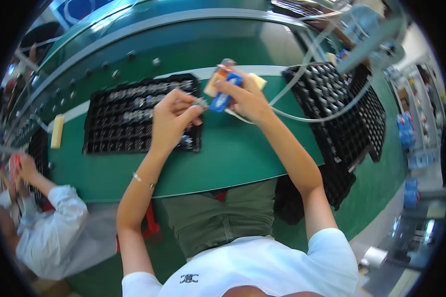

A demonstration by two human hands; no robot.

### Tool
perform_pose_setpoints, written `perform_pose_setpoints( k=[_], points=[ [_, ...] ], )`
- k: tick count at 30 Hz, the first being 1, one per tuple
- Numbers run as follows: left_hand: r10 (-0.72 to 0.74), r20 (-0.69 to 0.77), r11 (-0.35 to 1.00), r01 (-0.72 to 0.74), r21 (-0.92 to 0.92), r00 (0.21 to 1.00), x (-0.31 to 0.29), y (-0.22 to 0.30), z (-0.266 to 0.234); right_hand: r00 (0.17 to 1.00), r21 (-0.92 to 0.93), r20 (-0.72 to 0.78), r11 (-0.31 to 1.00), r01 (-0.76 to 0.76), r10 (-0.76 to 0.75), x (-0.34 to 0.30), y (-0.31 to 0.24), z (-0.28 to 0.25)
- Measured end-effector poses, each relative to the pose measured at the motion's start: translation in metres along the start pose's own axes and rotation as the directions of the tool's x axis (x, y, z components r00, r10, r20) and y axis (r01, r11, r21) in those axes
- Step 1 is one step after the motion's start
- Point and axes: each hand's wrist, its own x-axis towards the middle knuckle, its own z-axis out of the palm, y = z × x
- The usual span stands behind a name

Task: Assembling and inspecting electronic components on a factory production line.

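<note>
- Nearby, a pale hose loops across the right black tray.
- Metal parts partly fill the left black tray on the green surface.
- My left hand pinches a metal piece beside the blue tool my closed right hand grips.

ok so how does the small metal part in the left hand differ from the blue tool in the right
Colour: the metal part is silvery grey, while the blue tool is bright blue.
Size: the metal part looks shorter than the blue tool.
Hold: the left hand has the metal part at its fingertips; the right hand wraps partly around the blue tool.
Shared: both are held above the green bench.
</note>
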Motion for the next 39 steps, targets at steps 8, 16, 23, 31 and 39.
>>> perform_pose_setpoints(
  k=[8,16,23,31,39],
  points=[
    [0.06,-0.007,0.998,-0.06,0.002,0.998,0.0,-0.007,-0.002,0.997,-0.1,-0.033,0.992,-0.08,0.077,-0.015,-0.006,0.022],
    [0.077,0.015,0.996,-0.077,0.046,0.997,0.0,-0.006,-0.002,0.984,0.11,-0.025,0.978,-0.175,0.178,-0.015,0.009,0.018],
    [0.095,0.032,0.993,-0.097,0.065,0.995,0.002,-0.008,-0.002,0.988,0.125,-0.034,0.982,-0.144,0.149,-0.018,0.007,0.019],
    [0.053,0.1,0.994,-0.042,-0.103,0.994,0.006,-0.011,-0.009,0.96,0.169,0.112,0.947,-0.272,0.255,-0.018,0.011,0.013],
    [0.21,-0.015,0.788,-0.16,0.594,0.978,0.023,0.0,-0.06,1.0,-0.153,-0.025,0.988,0.007,-0.011,-0.016,-0.013,-0.01]
  ],
)
